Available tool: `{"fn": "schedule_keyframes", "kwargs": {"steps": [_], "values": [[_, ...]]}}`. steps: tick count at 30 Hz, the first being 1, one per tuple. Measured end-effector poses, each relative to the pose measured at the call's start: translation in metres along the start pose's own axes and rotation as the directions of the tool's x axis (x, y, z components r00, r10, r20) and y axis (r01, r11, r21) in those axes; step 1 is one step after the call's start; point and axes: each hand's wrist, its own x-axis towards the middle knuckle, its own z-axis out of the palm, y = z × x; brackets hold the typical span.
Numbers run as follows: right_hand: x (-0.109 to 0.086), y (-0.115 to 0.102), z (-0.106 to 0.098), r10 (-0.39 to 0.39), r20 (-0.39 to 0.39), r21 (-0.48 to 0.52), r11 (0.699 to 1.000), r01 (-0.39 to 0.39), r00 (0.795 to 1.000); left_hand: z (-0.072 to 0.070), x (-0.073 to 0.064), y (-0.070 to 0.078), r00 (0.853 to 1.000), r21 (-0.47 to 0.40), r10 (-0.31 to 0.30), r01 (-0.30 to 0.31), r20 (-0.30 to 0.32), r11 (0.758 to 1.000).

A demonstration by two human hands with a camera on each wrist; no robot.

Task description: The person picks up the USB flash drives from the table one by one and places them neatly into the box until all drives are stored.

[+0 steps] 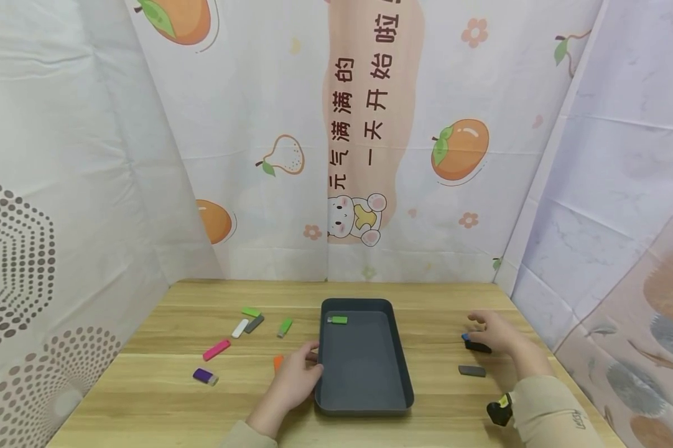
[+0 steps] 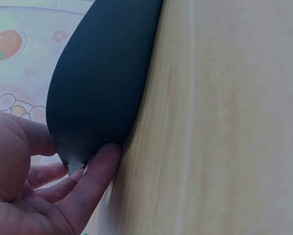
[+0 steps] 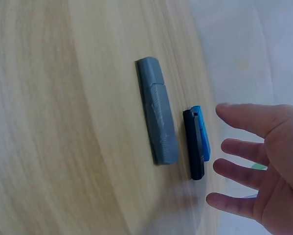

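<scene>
Stretching lengthwise front-to-back, gray tray (image 1: 363, 367)

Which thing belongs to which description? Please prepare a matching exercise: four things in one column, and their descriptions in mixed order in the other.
1. left hand
2. right hand
3. purple stick
4. tray

A. holds nothing, right of the tray
B. touches the tray's side
C. dark grey, with a green stick inside
D. left of both hands

Pairs: 1-B, 2-A, 3-D, 4-C

A fruit-printed white curtain (image 1: 247, 93) hangs behind the wood-grain table (image 1: 443, 410).
</scene>
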Motion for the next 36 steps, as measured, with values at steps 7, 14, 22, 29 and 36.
{"fn": "schedule_keyframes", "kwargs": {"steps": [7,14,22,29,36], "values": [[-0.001,0.005,0.002,0.025,0.002,-0.040,0.999,-0.025,1.000,0.000,0.001,0.000,1.000,0.000,-0.006,0.006,0.003,1.000],[-0.001,0.011,0.006,0.024,-0.003,-0.033,0.999,-0.025,1.000,0.000,0.001,-0.001,1.000,-0.003,-0.002,0.002,0.005,1.000],[0.005,0.018,0.010,0.061,-0.015,-0.083,0.995,-0.062,0.998,0.001,0.000,-0.001,1.000,0.003,0.009,-0.009,-0.004,1.000],[0.006,0.016,0.011,0.078,-0.027,-0.091,0.993,-0.080,0.997,0.001,0.001,-0.001,1.000,0.006,0.005,-0.004,-0.009,1.000],[0.007,0.017,0.013,0.070,-0.030,-0.114,0.991,-0.073,0.997,0.000,0.000,-0.001,1.000,-0.001,0.016,-0.016,-0.015,1.000]]}}
